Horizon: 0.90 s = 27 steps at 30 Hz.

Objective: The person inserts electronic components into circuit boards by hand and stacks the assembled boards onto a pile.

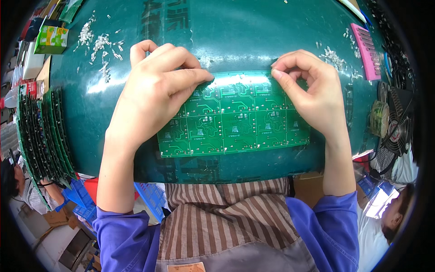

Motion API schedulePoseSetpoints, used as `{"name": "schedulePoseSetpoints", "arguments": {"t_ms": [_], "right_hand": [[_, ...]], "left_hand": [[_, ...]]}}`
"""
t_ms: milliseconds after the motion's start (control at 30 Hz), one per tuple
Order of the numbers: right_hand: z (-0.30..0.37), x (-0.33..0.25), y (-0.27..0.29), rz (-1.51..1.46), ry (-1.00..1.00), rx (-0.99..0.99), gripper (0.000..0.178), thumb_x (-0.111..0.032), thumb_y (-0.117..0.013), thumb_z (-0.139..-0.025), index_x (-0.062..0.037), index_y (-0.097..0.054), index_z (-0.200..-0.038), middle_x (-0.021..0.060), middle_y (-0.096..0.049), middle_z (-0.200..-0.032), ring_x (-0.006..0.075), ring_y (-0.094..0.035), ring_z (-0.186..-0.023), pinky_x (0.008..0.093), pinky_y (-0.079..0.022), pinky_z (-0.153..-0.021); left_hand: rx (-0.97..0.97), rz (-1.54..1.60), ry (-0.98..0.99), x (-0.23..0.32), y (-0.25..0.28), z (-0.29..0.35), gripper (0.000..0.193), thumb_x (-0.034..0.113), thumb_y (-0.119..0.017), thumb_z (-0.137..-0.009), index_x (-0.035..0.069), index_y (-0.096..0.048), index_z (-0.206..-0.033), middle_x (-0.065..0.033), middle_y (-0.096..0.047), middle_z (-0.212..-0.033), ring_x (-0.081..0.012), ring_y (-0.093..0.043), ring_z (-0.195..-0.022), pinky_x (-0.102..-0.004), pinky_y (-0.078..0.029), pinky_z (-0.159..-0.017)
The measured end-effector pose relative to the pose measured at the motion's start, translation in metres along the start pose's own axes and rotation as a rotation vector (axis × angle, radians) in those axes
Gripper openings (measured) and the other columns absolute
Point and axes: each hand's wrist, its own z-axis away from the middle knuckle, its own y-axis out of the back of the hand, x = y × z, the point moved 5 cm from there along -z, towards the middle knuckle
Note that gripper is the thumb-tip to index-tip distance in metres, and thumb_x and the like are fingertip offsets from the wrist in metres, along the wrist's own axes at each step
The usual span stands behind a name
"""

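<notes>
A green circuit board (pixel 238 115) lies flat on the desk (pixel 253 27), squared up close in front of the worker's striped apron (pixel 217 226), solder side up by the look of the bright dots. Take the board as the middle of a clock, twelve pointing away from the worker. The left hand (pixel 158 86) arches over its eleven o'clock edge, thumb and forefinger nearly meeting there, the others loosely curled. The right hand (pixel 317 88) mirrors it at one o'clock, thumb and forefinger drawn together at the same far edge. From where I'm standing I can't tell whether those fingers nip the board itself or some tiny piece; coming in from both sides like that probably steadies it and leaves most of its face uncovered.

Small silvery parts (pixel 86 35) lie scattered at ten o'clock, with another little pile (pixel 333 59) at two, beside a pink strip (pixel 366 52) studded with dark pieces; having some on each side presumably spares either arm a long reach. A row of boards (pixel 45 131) stands on edge at nine, perhaps to save room and stop them rubbing. At three, a fan (pixel 398 129) sits near the desk's rim.
</notes>
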Motion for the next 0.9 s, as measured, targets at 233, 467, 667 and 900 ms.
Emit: {"name": "schedulePoseSetpoints", "arguments": {"t_ms": [233,467,667,900], "right_hand": [[0.000,0.003,0.002,-0.044,0.005,0.001,0.007,-0.001,-0.071,-0.087,0.0023,-0.072,-0.092,0.0092,-0.071,-0.087,0.0139,-0.067,-0.073,0.0259,-0.054,-0.068],[-0.001,0.004,0.002,-0.082,-0.023,-0.013,0.007,0.000,-0.070,-0.088,0.0038,-0.071,-0.093,0.0102,-0.071,-0.090,0.0143,-0.068,-0.078,0.0263,-0.055,-0.072],[0.000,0.001,-0.002,-0.083,-0.015,0.006,0.006,0.001,-0.069,-0.088,0.0041,-0.071,-0.093,0.0095,-0.071,-0.091,0.0133,-0.068,-0.079,0.0256,-0.054,-0.073],[0.005,-0.002,0.004,-0.027,0.000,-0.006,0.007,0.006,-0.068,-0.087,0.0030,-0.071,-0.093,0.0095,-0.072,-0.094,0.0140,-0.066,-0.083,0.0255,-0.052,-0.074]], "left_hand": [[0.027,0.062,0.059,-0.005,-0.004,0.005,0.019,0.005,-0.079,-0.078,0.013,-0.079,-0.095,0.0004,-0.069,-0.087,-0.0179,-0.063,-0.081,-0.0344,-0.042,-0.087],[0.039,0.113,0.145,-0.007,0.003,0.006,0.019,0.004,-0.078,-0.080,0.010,-0.079,-0.099,-0.0044,-0.073,-0.090,-0.0197,-0.066,-0.082,-0.0327,-0.043,-0.087],[0.211,0.097,0.607,-0.057,0.040,0.031,0.016,0.007,-0.073,-0.088,0.003,-0.078,-0.103,-0.0052,-0.075,-0.093,-0.0110,-0.066,-0.087,-0.0277,-0.051,-0.081],[0.217,0.069,0.878,-0.087,0.048,0.065,0.021,0.015,-0.074,-0.088,0.001,-0.077,-0.103,-0.0105,-0.077,-0.089,-0.0144,-0.071,-0.082,-0.0288,-0.055,-0.078]]}}
